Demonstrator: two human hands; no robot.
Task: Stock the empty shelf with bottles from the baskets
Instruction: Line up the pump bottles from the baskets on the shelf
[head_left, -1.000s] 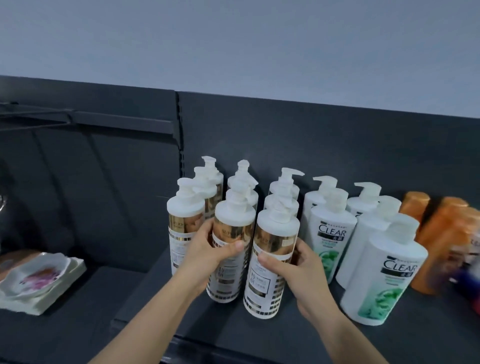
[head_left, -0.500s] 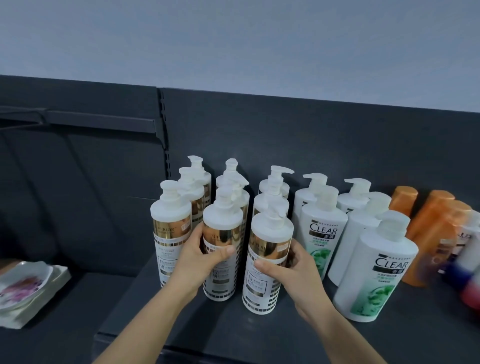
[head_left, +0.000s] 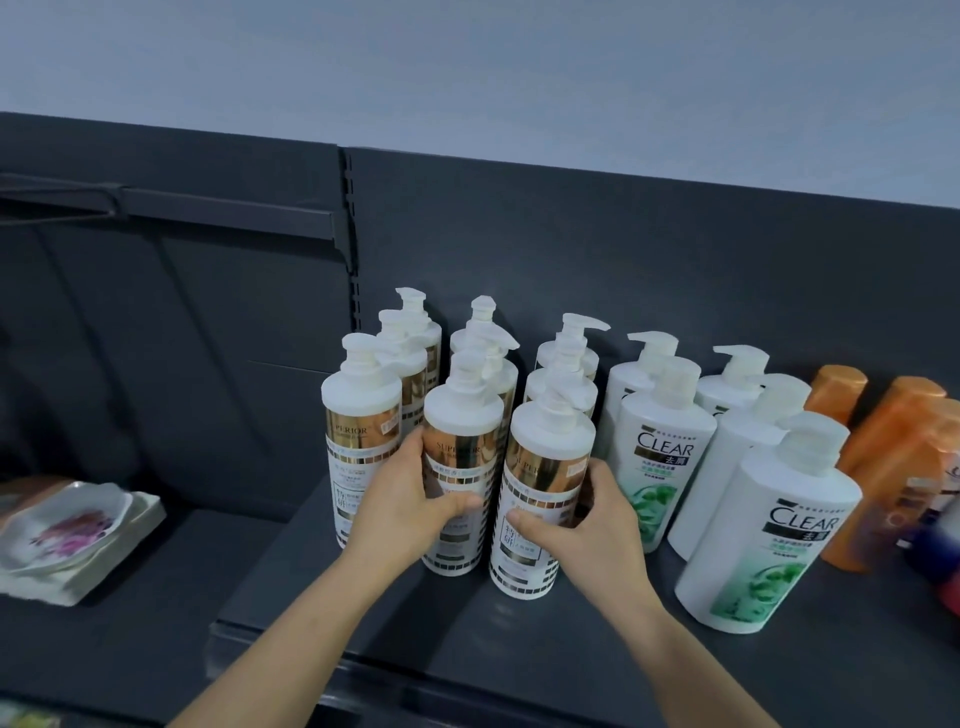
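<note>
Head view (the only view). The shelf (head_left: 467, 639) carries a block of gold-banded pump bottles (head_left: 361, 415), three files, about three deep, upright against the dark back panel (head_left: 571, 234). To their right stand white CLEAR bottles (head_left: 660, 452), five by my count. Beyond them are orange bottles (head_left: 883, 452) at the frame edge, partly blurred.

Grip, left hand (head_left: 410, 512): wrapped round the middle front bottle (head_left: 460, 457), thumb across the label, fingers passing behind.
Grip, right hand (head_left: 587, 525): curled round the right front bottle (head_left: 545, 467), thumb on the label face.
Both held bottles are upright with their bases on the shelf. Whether they touch each other or sit just apart, I cannot tell.

Progress (my judgement): this section is well stocked. The gold-banded block looks complete, and the hands seem to be squaring its front row, not adding stock. Bare shelf shows in front of the rows. The baskets are out of view, so I cannot say how many bottles are left to bring. On the lower shelf (head_left: 156, 623) at left sit patterned dishes (head_left: 67, 525), not part of the job.
</note>
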